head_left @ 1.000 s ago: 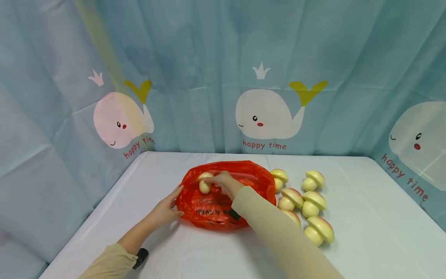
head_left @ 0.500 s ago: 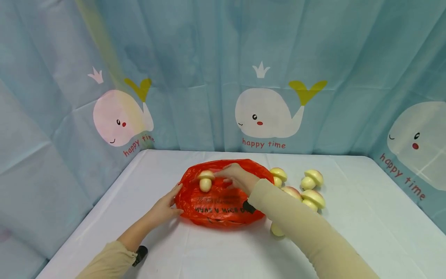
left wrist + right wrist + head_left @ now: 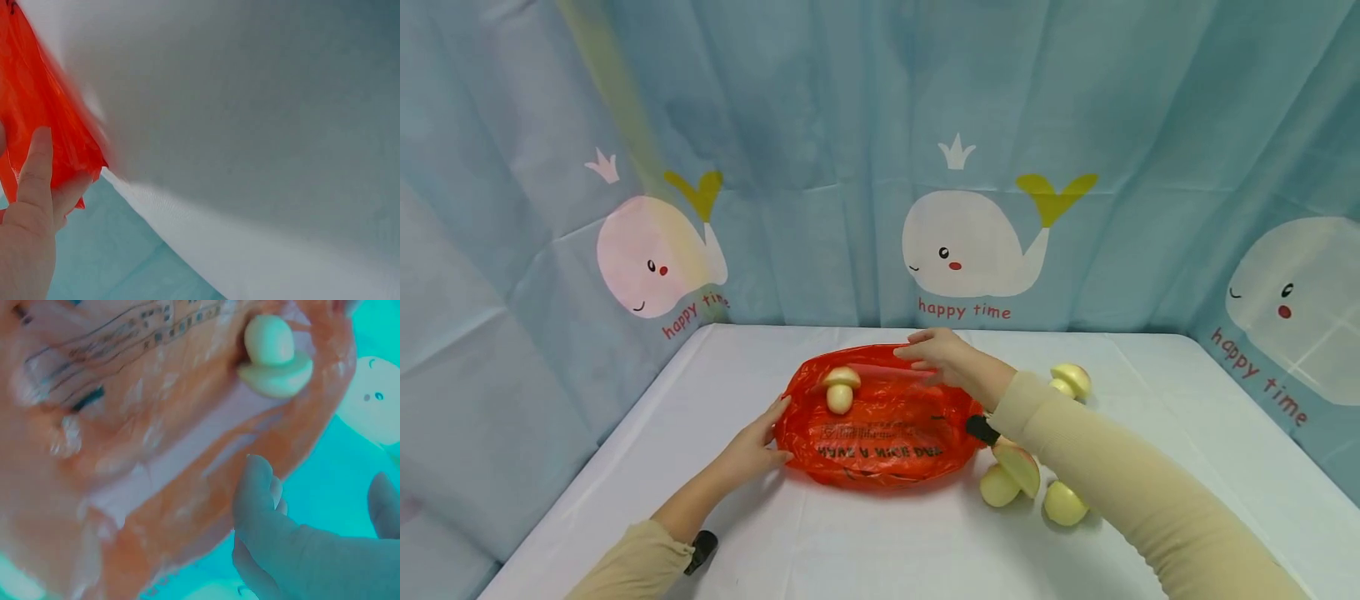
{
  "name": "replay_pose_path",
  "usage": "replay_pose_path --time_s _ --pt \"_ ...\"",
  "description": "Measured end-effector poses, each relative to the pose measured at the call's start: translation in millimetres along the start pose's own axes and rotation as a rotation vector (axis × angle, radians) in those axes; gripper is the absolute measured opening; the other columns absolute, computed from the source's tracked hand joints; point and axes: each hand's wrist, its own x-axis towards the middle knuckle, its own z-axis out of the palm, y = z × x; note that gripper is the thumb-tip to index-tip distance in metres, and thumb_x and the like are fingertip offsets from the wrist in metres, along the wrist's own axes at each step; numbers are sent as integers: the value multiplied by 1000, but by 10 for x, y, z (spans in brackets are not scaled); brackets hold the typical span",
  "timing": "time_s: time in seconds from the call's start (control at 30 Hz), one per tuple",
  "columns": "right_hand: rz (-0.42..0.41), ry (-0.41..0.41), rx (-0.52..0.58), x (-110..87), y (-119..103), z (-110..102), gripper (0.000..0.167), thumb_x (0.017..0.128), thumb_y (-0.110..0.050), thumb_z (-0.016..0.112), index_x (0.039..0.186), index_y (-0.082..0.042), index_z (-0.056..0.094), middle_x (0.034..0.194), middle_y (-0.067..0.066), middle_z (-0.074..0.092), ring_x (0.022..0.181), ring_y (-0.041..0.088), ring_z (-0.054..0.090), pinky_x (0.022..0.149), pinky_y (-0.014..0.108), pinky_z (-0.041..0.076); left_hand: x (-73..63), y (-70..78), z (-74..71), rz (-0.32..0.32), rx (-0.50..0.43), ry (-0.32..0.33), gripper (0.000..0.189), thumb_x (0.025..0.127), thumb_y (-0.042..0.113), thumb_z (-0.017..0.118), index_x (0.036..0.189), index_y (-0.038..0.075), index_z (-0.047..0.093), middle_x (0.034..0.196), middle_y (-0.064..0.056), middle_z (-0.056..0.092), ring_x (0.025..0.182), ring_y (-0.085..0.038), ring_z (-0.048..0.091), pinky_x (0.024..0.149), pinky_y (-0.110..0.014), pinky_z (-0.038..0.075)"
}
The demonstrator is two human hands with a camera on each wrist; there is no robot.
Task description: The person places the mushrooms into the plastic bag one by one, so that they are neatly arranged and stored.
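Observation:
A red plastic bag (image 3: 880,458) with black lettering lies spread with its mouth facing up. Inside it, toward the left, is one pale yellow mushroom (image 3: 840,392), likewise seen in the right wrist view. My left hand (image 3: 752,446) holds the bag's left rim, fingers at the upper part and thumb lower down. In the left wrist view its fingers (image 3: 34,169) lie against the red plastic. Above the bag's back right rim is my right hand (image 3: 958,362), fingers loosely extended and holding nothing.
To the right of the bag, more pale yellow mushrooms lie on the white table (image 3: 895,542), including a tilted one (image 3: 1018,475) near the bag and another (image 3: 1072,381) farther back. My right sleeve (image 3: 1120,475) hides part of this group. A blue whale-print curtain (image 3: 820,167) hangs behind.
My right hand has left the mushroom inside the bag and moved right and back to the bag's far rim. The left hand has stayed at the left rim.

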Motion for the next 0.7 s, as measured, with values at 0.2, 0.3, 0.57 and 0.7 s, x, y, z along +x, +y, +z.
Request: replay_pose_path --time_s 0.2,0.3,0.57,0.7 --pt "-35 0 -35 -125 -22 -237 58 92 -14 67 143 -3 40 143 20 44 130 38 45 101 52 43 -14 12 -5 -6 9 -1 81 85 -12 63 152 -6 17 157 -28 5 138 -51 21 105 -53 33" --pt "-39 4 -31 -174 -22 -345 58 93 -13 66 143 -3 40 144 20 44 131 37 44 103 54 40 -13 11 -3 -3 11 -2 81 85 -12 63 152 -6 18 157 -29 6 140 -49 17 106 -54 31" --pt "-85 36 -84 -334 -8 -615 61 94 -18 66 145 0 37 144 22 43 133 38 42 102 52 42 -12 23 -12 -19 15 0 81 85 -11 63 152 -6 17 158 -28 5 138 -51 20 106 -55 31" --pt "-109 36 -97 -364 43 -747 60 95 -17 63 146 1 35 145 24 42 134 40 40 103 54 40 -3 21 -15 -33 3 5 82 85 -12 62 152 -4 17 158 -27 5 138 -51 20 106 -55 32"
